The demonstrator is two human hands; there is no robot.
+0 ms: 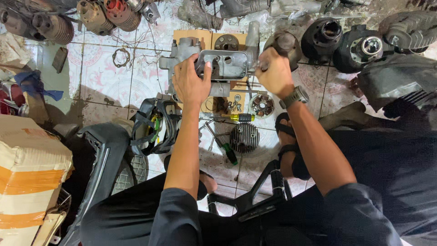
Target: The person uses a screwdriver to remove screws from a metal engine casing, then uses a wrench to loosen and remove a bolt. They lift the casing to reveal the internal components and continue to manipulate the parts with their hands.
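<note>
Grey cast metal, the engine case (223,66) lies on cardboard (189,35) straight ahead, long axis running left to right. The left hand (191,84) clamps its near-left rim; the right hand (273,70) is fisted at its right end, around what I cannot tell. Screwdrivers (227,152) and a finned disc (244,137) crowd the near tiles (104,77).

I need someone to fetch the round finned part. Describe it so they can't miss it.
Start at the grey engine casing gripped by both hands, then look down the tiled floor toward the person's feet. The cylinder head lies below the yellow-handled screwdriver: a dark disc covered in parallel fins, unlike the smaller, smooth-rimmed round part above it.
</note>
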